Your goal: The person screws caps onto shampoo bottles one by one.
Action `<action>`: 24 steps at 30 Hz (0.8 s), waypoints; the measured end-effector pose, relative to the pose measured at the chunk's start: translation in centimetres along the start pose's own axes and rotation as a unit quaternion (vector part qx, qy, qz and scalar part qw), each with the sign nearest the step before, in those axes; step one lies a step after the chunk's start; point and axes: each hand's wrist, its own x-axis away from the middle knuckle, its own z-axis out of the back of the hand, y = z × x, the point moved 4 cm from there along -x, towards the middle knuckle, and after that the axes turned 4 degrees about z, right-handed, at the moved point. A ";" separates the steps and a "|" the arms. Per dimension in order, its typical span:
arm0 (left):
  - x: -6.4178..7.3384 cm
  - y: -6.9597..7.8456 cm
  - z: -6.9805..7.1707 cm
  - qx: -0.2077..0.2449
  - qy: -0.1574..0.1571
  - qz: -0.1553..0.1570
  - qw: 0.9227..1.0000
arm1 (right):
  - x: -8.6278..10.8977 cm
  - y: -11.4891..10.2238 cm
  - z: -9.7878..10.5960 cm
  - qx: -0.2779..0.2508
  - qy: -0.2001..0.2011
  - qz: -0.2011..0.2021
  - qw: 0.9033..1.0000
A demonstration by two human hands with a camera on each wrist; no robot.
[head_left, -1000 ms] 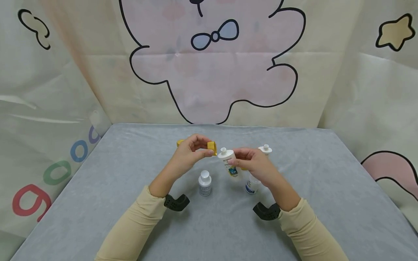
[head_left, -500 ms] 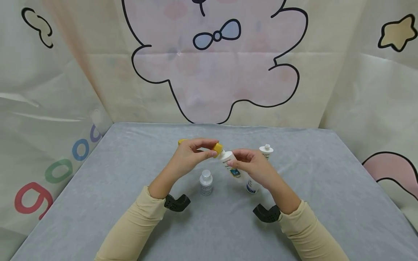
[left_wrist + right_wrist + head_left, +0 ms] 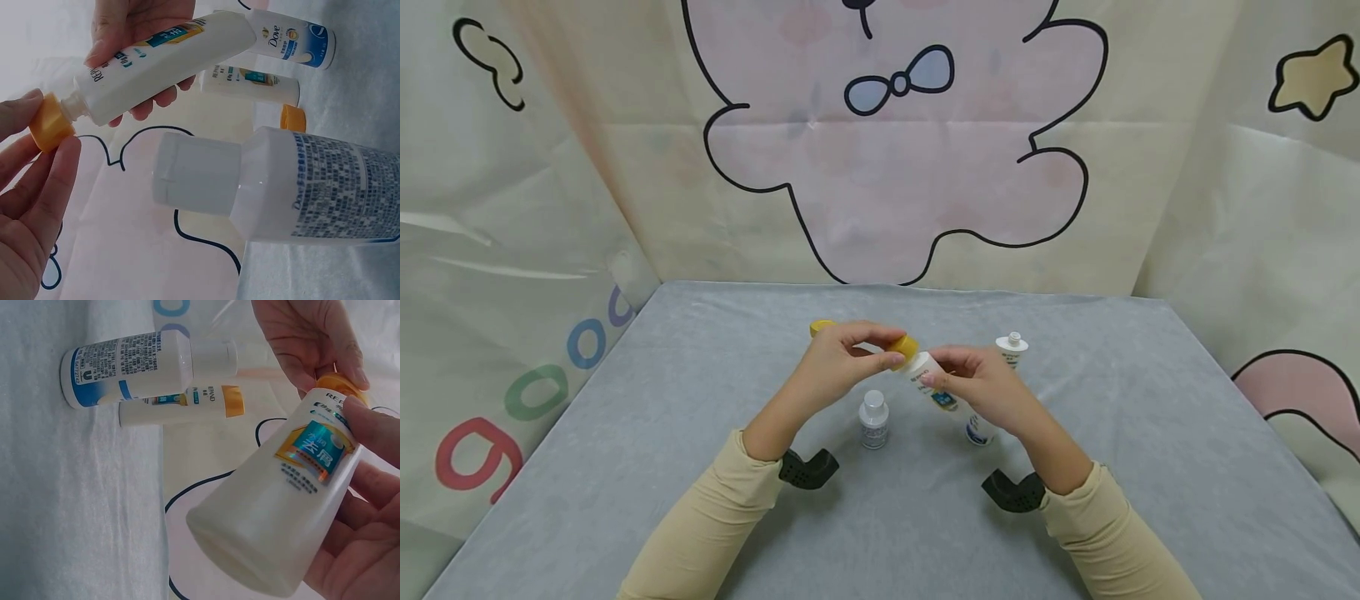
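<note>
My left hand pinches a yellow cap between thumb and fingers. Tilted off the table, a white shampoo bottle with a teal and gold label is gripped near its shoulder by my right hand. The cap is at the bottle's neck, and part of the white neck shows below it in the left wrist view. A white-capped Dove bottle stands below my left hand. Behind my right hand, partly hidden, is another Dove bottle with blue at its base.
An uncapped white bottle stands at the back right, with a loose yellow cap near it on the grey cloth. A yellow-capped bottle stands behind my left hand. Printed fabric walls rise at the table's back and sides.
My left hand has brought the yellow cap right and down onto the bottle's neck, turning it over. The bottle has tilted further toward the left hand. The standing bottles stay put.
</note>
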 end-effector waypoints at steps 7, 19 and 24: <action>0.0 0.1 -0.2 -0.031 0.005 -0.019 0.999 | 0.0 0.0 -0.1 0.009 -0.009 0.007 1.000; 0.1 -0.1 -0.7 -0.029 -0.004 -0.022 0.999 | 0.2 -0.1 0.0 0.028 -0.017 0.015 0.999; 0.2 0.1 -0.7 -0.018 -0.017 -0.032 0.999 | 0.2 -0.1 0.0 0.017 -0.022 0.015 1.000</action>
